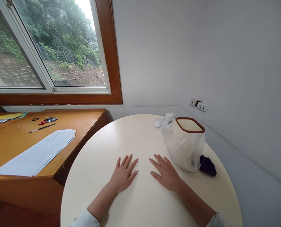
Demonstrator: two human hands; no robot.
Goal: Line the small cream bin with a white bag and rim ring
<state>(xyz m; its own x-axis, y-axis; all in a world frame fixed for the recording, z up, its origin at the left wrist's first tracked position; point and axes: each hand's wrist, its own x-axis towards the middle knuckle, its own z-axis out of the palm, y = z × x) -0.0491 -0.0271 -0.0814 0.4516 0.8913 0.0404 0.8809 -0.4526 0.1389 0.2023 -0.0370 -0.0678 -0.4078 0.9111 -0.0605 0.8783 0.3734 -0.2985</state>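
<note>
Both of my hands lie flat on a round cream table (135,135), fingers spread and nothing in them. My left hand (124,173) is left of the middle, and my right hand (165,173) is a short way to its right. Just beyond my right hand stands a trash bin (184,148) lined with a translucent white plastic bag, with a brown squarish ring (190,131) around its top. The bag's bunched end (165,120) spreads out on the bin's left. A dark purple cloth (208,165) lies crumpled against the bin's right side.
A wooden desk (83,126) adjoins on the left, bearing paper sheets (38,154), a pen (42,127), keys (48,120), a black ring-shaped band (35,119) and coloured papers (5,117). Behind are a window (67,47) and a wall with a power socket (202,106).
</note>
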